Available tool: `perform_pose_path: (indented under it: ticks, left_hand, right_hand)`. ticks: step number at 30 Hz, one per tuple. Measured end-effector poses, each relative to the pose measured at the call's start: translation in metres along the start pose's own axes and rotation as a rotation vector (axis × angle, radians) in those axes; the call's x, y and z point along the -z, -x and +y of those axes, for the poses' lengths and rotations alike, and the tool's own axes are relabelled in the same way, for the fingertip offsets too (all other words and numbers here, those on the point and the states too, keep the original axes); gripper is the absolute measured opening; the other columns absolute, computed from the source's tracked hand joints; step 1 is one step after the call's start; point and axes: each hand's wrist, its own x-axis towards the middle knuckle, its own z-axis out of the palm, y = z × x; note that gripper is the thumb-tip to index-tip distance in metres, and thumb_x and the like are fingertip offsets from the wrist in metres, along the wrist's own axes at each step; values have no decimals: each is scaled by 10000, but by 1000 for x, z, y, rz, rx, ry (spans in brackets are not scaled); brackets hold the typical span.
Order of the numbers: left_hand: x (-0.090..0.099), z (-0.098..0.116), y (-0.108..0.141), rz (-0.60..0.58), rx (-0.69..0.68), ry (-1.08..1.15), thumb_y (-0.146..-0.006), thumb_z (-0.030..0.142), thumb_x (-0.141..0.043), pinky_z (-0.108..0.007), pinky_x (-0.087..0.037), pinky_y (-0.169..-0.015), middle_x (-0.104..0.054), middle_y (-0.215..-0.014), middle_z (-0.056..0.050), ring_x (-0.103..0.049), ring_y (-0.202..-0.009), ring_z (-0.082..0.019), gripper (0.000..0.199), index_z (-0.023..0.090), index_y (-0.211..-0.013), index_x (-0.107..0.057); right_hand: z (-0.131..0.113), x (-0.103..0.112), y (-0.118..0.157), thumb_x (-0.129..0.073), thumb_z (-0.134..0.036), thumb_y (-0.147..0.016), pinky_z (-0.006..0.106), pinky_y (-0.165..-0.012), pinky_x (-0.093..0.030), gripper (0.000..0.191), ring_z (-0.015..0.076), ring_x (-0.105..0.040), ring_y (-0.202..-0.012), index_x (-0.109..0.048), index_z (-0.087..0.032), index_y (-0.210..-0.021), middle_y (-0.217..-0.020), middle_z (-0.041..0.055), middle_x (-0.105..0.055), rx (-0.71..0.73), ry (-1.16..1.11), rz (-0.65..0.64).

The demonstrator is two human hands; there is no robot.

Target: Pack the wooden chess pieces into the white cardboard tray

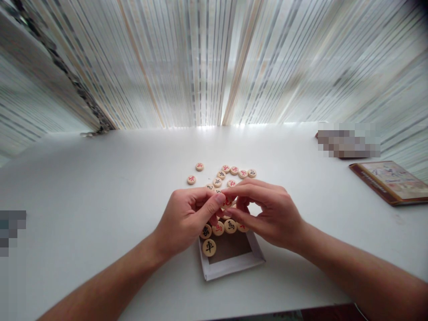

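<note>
Between the fingertips of my left hand (187,215) and my right hand (267,209) is a round Chinese chess piece (227,202) with a red character. Both hands are closed in a pinch on it, above a shallow white box (234,263). Inside the box several pieces form a row, among them a black-marked piece (230,226) and a red-marked piece (218,228). Another black-marked piece (209,247) lies below that row, at the box's left wall. My hands hide the far part of the box.
Beyond my hands, several loose pieces lie on the white table (133,165), including a red-marked one (199,166) and a black-marked one (252,173). A flat brown-edged box or book (394,182) lies at the right. Striped curtains (187,62) hang behind the table.
</note>
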Motion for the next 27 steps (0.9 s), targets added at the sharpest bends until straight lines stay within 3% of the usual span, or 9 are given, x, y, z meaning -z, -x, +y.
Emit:
perform_pose_path:
  ticks: [5, 9, 12, 16, 20, 27]
  left_hand:
    - [0, 2, 0, 11, -90, -220, -996, 384, -704, -197, -375, -471, -627, -561, 1, -495, -509, -87, 386, 132, -705, -739]
    - [0, 2, 0, 13, -199, -379, -1025, 341, -635, -222, -363, -502, -642, -570, 1, -501, -519, -91, 401, 137, -694, -735]
    - [3, -1, -1, 86, -261, -426, -1041, 335, -598, -235, -396, -536, -651, -581, -4, -536, -536, -102, 423, 143, -689, -732]
    - [7, -6, -3, 197, -247, -384, -1063, 366, -565, -247, -439, -560, -691, -612, -19, -577, -555, -118, 435, 147, -751, -774]
    - [9, -10, -5, 223, -238, -355, -1064, 362, -566, -245, -452, -563, -704, -612, -13, -581, -546, -112, 413, 144, -795, -790]
    - [7, -7, -4, 180, -312, -443, -1063, 326, -555, -256, -431, -555, -694, -594, -7, -592, -533, -111, 424, 144, -743, -765]
  right_hand:
    - [-5, 1, 0, -767, -200, -959, 267, -607, -547, 84, 127, -634, -646, -742, -172, -1034, -853, 52, -736, 50, 108, -20]
    - [-6, 2, 2, -741, -177, -956, 265, -612, -518, 33, 131, -605, -659, -715, -170, -977, -818, 44, -700, 79, 179, -39]
    - [-6, 3, 2, -739, -185, -954, 269, -615, -493, 36, 142, -593, -671, -712, -169, -973, -786, 29, -663, 99, 207, -66]
    - [-11, 6, 1, -735, -185, -945, 279, -650, -466, 41, 151, -565, -689, -710, -154, -939, -781, 27, -657, 143, 212, -269]
    - [-17, 5, 1, -722, -165, -931, 304, -743, -464, 68, 161, -531, -710, -684, -160, -875, -768, 15, -645, 198, 201, -461]
    - [-14, 2, 6, -734, -201, -946, 338, -855, -483, 135, 189, -572, -764, -680, -171, -826, -794, 26, -670, 213, 271, -541]
